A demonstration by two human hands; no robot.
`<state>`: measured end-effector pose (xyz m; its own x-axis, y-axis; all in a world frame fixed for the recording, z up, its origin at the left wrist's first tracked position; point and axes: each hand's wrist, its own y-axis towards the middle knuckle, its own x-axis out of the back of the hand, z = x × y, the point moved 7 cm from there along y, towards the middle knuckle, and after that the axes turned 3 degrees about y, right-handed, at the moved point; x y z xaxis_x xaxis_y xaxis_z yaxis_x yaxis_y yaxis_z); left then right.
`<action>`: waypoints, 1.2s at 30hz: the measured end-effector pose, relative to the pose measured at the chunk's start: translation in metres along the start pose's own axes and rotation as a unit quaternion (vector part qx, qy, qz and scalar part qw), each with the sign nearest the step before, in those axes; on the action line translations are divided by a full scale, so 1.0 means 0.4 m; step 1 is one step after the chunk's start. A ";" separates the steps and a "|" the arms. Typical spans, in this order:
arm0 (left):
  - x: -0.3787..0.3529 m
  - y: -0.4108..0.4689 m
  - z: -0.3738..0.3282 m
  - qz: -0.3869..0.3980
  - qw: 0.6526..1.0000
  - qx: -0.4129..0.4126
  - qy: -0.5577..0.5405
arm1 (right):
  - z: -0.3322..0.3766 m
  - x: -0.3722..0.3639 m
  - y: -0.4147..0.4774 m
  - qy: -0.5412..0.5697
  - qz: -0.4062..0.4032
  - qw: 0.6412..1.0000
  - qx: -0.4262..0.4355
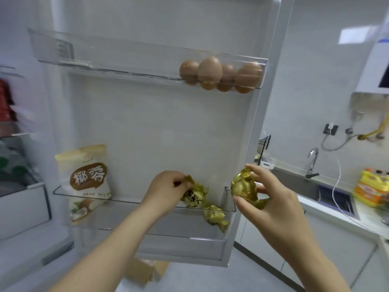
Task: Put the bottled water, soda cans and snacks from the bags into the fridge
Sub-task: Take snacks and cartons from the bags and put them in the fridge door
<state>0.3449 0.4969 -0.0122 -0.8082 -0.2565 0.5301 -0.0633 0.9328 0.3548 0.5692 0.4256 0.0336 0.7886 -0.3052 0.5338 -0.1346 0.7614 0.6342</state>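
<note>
The fridge door (160,127) stands open in front of me. My left hand (162,192) reaches into the lower door shelf (126,204) and pinches a gold-wrapped snack (193,197) at its top. A second gold snack (214,216) lies in the same shelf, lower right. My right hand (267,199) holds a third gold-wrapped snack (244,186) just outside the door's right edge. A cream and brown snack bag (88,180) stands upright at the shelf's left end.
Several brown eggs (221,73) sit in the upper door shelf (105,57). The fridge interior (14,157) is at the left, blurred. To the right are a sink (303,182) with a tap (312,161) and a yellow bottle (370,188). A brown paper bag (145,270) lies on the floor below.
</note>
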 end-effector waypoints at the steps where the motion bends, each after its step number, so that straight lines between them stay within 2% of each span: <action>1: -0.001 0.006 0.005 0.009 1.000 0.006 0.011 | 0.002 -0.003 -0.002 -0.002 -0.001 1.000 -0.004; 6: 0.014 0.017 0.022 0.007 0.999 0.041 0.033 | 0.009 -0.031 0.003 -0.019 0.006 0.999 -0.028; 15: 0.031 -0.009 0.037 -0.018 0.997 0.039 0.060 | 0.019 -0.098 0.050 -0.046 0.057 0.997 -0.038; 19: 0.048 -0.026 0.035 -0.064 0.997 0.030 0.037 | 0.004 -0.142 0.070 0.022 0.097 0.991 -0.086; 24: 0.062 -0.026 0.043 -0.092 0.995 0.038 0.009 | -0.024 -0.165 0.085 0.143 0.108 0.975 -0.135; 26: 0.058 -0.025 0.042 -0.094 0.995 0.036 0.007 | -0.025 -0.172 0.093 0.144 0.124 0.972 -0.139; 29: 0.051 -0.020 0.039 -0.095 0.995 0.034 0.015 | -0.015 -0.208 0.096 0.050 0.201 0.974 -0.095; 31: 0.048 -0.016 0.040 -0.097 0.995 0.034 0.017 | -0.016 -0.246 0.090 -0.021 0.268 0.960 -0.080; 33: 0.047 -0.012 0.039 -0.098 0.994 0.034 0.021 | -0.032 -0.283 0.082 -0.066 0.335 0.933 -0.117; 36: 0.044 -0.005 0.038 -0.098 0.994 0.036 0.035 | -0.050 -0.301 0.082 -0.043 0.380 0.908 -0.173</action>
<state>0.3218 0.4944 -0.0154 -0.7339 -0.4503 0.5085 -0.2594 0.8777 0.4029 0.4817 0.4989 -0.0210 0.4961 0.3505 0.7944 -0.4114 0.9006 -0.1404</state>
